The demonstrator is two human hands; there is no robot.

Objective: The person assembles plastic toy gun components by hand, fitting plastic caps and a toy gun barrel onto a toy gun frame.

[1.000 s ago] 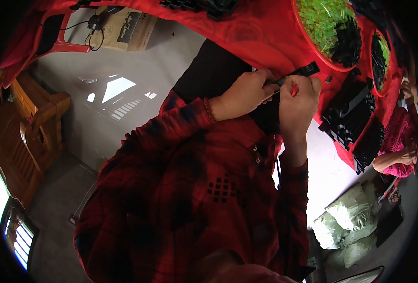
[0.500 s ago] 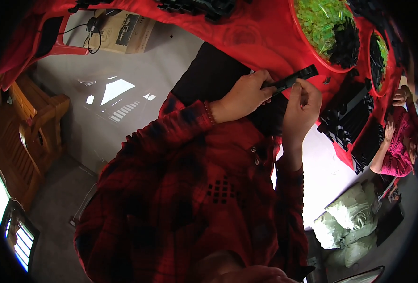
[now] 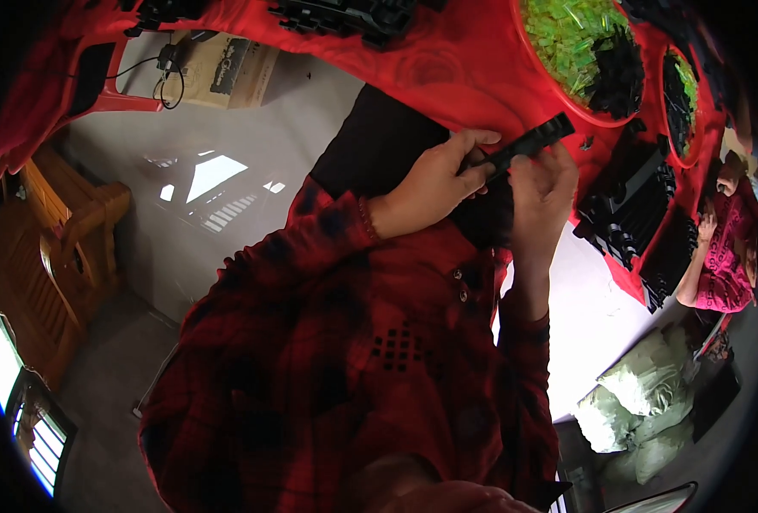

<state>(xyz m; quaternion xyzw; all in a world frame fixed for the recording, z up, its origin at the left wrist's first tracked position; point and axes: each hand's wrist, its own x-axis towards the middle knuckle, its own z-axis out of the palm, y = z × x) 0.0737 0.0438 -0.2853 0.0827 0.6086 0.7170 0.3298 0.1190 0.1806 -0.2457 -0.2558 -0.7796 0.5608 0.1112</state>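
Note:
A long black plastic strip is held slantwise over the near edge of the red-covered table. My left hand grips the strip's lower end between thumb and fingers, with one finger stretched out above it. My right hand pinches the strip farther up, its thumb against the near side and the other fingers behind. The strip's far end, which looks notched, sticks out past my right fingers. Whatever lies between my fingertips, apart from the strip, is too small or hidden to make out.
A red basin of yellow-green and black small pieces stands ahead on the red cloth, beside a second basin. Black parts are stacked at right. Another person works far right. Pale sacks and a cardboard box stand on the floor.
The strip has tilted up a little more steeply. My left index finger has lifted and stretched outward, and my right fingers have shifted their hold on the strip.

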